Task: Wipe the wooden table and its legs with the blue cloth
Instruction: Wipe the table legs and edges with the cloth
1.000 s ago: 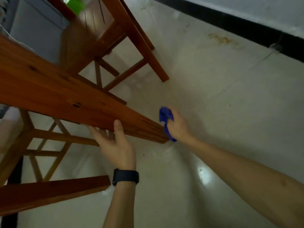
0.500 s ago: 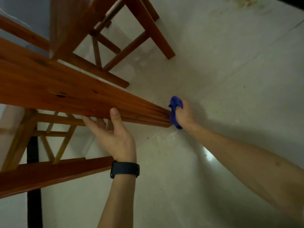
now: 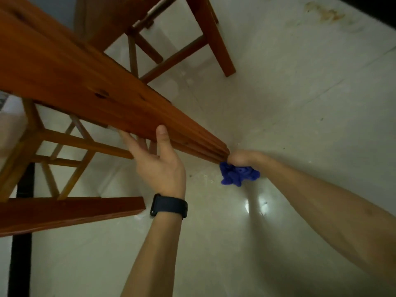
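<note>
I look steeply down a reddish wooden table leg (image 3: 111,97) that runs from upper left to its foot near the floor at centre right. My left hand (image 3: 159,161) grips this leg from below, thumb on the near face, fingers behind it. A dark watch sits on that wrist. My right hand (image 3: 242,157) is at the foot of the leg, closed on the crumpled blue cloth (image 3: 239,174), which bulges out beneath the hand against the leg's bottom end.
Another table leg (image 3: 214,37) stands at the top centre, with cross rails (image 3: 171,61) between legs. A third leg (image 3: 70,213) lies across the lower left. Light wooden bracing (image 3: 70,151) shows at left. Pale glossy floor tiles (image 3: 300,103) spread right, with a brown stain (image 3: 325,13) far off.
My right hand has slid down to the very foot of the leg and turned, so the cloth now shows below the hand. The view has tilted; my left hand keeps its grip.
</note>
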A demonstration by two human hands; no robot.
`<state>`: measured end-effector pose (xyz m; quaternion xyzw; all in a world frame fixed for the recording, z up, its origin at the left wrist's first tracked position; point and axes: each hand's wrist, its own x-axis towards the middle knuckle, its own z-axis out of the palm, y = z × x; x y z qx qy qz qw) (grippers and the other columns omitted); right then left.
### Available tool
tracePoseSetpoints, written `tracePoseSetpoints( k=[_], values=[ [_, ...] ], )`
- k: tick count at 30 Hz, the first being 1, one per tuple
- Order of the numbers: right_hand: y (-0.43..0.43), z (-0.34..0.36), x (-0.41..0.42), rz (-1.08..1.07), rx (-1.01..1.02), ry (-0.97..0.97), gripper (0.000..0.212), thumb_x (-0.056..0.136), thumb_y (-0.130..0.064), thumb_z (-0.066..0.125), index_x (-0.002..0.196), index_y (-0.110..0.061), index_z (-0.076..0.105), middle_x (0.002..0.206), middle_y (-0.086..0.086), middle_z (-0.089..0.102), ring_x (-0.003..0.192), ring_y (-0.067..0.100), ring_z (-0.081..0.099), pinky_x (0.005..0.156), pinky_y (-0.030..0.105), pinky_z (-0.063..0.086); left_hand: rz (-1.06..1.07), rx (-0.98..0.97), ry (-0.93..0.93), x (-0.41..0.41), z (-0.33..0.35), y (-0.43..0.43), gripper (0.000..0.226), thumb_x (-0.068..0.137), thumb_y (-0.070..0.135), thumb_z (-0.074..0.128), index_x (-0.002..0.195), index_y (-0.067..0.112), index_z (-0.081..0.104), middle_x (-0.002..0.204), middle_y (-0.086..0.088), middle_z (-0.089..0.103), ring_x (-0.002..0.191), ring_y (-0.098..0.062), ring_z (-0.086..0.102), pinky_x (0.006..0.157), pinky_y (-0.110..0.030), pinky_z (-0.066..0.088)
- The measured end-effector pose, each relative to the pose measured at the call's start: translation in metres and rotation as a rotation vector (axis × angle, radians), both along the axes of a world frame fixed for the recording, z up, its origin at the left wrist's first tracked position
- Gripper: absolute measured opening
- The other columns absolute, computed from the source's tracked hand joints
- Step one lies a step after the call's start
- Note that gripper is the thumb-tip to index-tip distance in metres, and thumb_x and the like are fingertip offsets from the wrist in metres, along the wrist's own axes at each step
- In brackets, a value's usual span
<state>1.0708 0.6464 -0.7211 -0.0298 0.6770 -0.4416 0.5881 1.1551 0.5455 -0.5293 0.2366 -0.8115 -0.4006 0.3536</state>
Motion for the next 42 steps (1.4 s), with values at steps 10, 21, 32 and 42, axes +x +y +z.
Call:
tracePoseSetpoints(
  k=[10, 21, 32, 42],
  values=[
    [-0.054, -0.002, 0.065, -0.835, -0.312, -0.367, 0.025, 0.068, -0.009, 0.026, 0.050, -0.025, 0.020, 0.041, 0.000, 0.029, 0.029, 0.010, 0.016, 0.050, 0.013, 0.015, -0.202, 0.106, -0.061, 0.014, 0.003, -0.032, 0.062, 0.100, 0.026, 0.055, 0.154, 0.025, 0.025, 0.133, 0.035, 0.042, 0.113, 0.024, 0.045, 0.100, -0.013, 0.042],
    [-0.057, 0.011, 0.096, -1.187, -0.495, -0.339, 0.018, 0.067, -0.006, 0.061, 0.059, -0.019, 0.052, 0.050, 0.003, 0.046, 0.030, 0.012, 0.039, 0.040, 0.013, 0.026, -0.501, 0.370, -0.086, 0.027, 0.021, -0.068, 0.051, 0.101, 0.036, 0.048, 0.150, 0.033, 0.033, 0.128, 0.040, 0.038, 0.119, 0.020, 0.041, 0.101, -0.006, 0.034],
    [-0.050, 0.080, 0.099, -1.332, -0.505, -0.271, 0.046, 0.092, 0.003, 0.031, 0.059, -0.008, 0.060, 0.058, 0.010, 0.059, 0.043, 0.017, 0.057, 0.041, 0.019, 0.047, -0.604, 0.465, -0.089, 0.029, 0.012, -0.084, 0.053, 0.096, 0.050, 0.047, 0.148, 0.041, 0.036, 0.150, 0.020, 0.041, 0.137, 0.000, 0.038, 0.116, -0.040, 0.034],
    [-0.072, 0.138, 0.110, -1.176, -0.539, -0.069, 0.016, 0.079, -0.006, 0.055, 0.087, -0.002, 0.069, 0.084, 0.017, 0.071, 0.076, 0.030, 0.069, 0.076, 0.038, 0.059, -0.746, 0.491, -0.237, 0.054, 0.024, -0.098, 0.047, 0.099, 0.045, 0.051, 0.144, 0.043, 0.040, 0.150, 0.015, 0.041, 0.124, 0.007, 0.043, 0.101, -0.009, 0.038]
  ],
)
